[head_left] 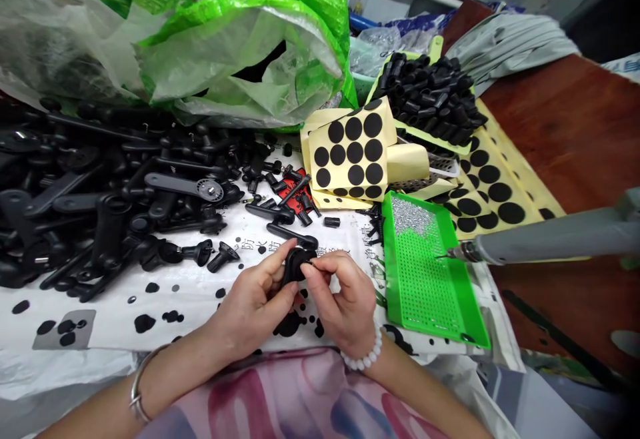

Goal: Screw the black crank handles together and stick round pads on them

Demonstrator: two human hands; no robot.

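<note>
My left hand [255, 306] is closed around a black plastic part [294, 267] with a rounded end, held just above the cloth. The fingers of my right hand [345, 302] are pinched together against that part's near side; whatever they grip is too small and hidden to name. Beyond my fingers lie black crank-like arms [293, 234]. To the left is a large heap of black plastic arms and knobs [110, 206]. A sheet of round black stickers [350, 152] leans past my right hand.
A green tray [435, 286] with small silvery pieces stands at right, and a grey power screwdriver [540, 236] reaches over it. Behind are a heap of black sleeves [427, 96], more sticker sheets [493, 186] and a green-and-clear plastic bag [240, 59]. Loose small parts [331, 222] dot the white cloth.
</note>
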